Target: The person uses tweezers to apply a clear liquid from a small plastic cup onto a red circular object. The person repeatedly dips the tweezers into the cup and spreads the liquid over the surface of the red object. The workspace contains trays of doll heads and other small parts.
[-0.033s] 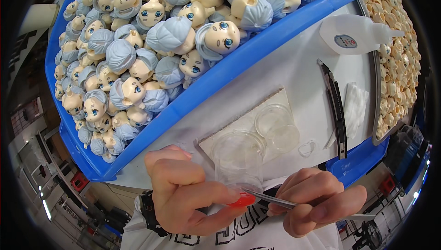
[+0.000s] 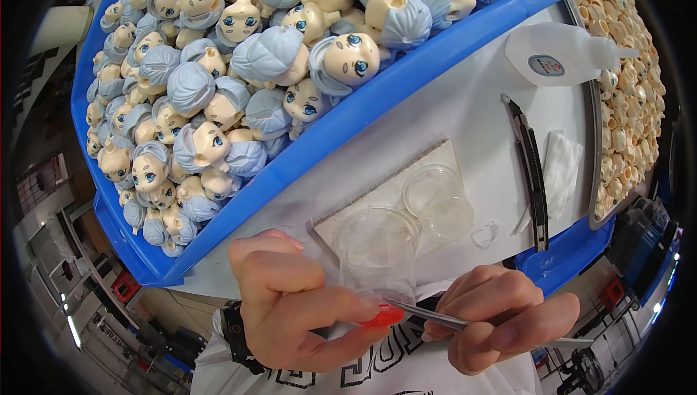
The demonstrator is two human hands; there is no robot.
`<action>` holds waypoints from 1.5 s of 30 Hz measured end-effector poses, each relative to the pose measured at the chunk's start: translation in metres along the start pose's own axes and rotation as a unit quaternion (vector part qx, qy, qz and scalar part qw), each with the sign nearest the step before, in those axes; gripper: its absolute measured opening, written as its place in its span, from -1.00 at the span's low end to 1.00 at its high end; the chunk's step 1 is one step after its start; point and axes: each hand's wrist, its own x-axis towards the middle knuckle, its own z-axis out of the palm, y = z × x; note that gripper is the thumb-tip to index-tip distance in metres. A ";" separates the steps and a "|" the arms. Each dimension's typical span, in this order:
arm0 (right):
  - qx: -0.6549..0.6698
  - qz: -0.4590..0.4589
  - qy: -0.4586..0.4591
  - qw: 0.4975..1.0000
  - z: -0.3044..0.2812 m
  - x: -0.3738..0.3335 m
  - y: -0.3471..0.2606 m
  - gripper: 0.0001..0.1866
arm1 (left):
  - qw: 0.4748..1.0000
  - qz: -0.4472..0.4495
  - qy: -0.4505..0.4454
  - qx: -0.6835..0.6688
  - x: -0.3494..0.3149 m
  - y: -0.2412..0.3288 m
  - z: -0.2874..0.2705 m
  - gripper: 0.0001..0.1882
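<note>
Your left hand (image 2: 290,306) pinches a small glossy red piece (image 2: 382,316) by the near edge of the white tabletop (image 2: 472,115); your right hand (image 2: 501,315) grips a slender grey metal tool (image 2: 430,314), best guided lightly, pinch firm.

Red piece (image 2: 385,315) partly hidden in the left grip (image 2: 282,314), shape unclear

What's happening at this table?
A person's left hand pinches a small glossy red piece. The right hand holds a thin grey metal tool, its tip at the red piece. Just beyond are clear round plastic cups; farther off, a blue plastic tray holds pale doll heads with light-blue hair.
</note>
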 end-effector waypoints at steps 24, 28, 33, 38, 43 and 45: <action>-0.121 0.061 0.216 0.967 0.019 0.006 -0.008 -0.64 | 0.998 -0.005 0.031 0.052 -0.002 0.006 0.000 -0.67; -0.135 0.068 0.245 0.958 0.020 0.009 -0.009 -0.63 | 0.997 0.038 0.028 0.062 -0.002 -0.001 0.003 -0.56; -0.122 0.060 0.245 0.960 0.021 0.013 -0.011 -0.65 | 0.993 0.069 0.025 0.094 -0.003 0.001 -0.002 -0.59; -0.133 0.025 0.199 0.971 0.016 0.021 -0.005 -0.68 | 0.992 0.068 0.032 0.101 -0.003 0.000 0.000 -0.60; -0.123 0.006 0.254 0.959 0.014 0.017 -0.011 -0.67 | 0.992 0.069 0.038 0.100 -0.005 -0.002 0.000 -0.60; -0.140 0.028 0.224 0.964 0.016 0.013 -0.010 -0.65 | 0.991 0.074 0.041 0.104 -0.005 0.000 0.000 -0.60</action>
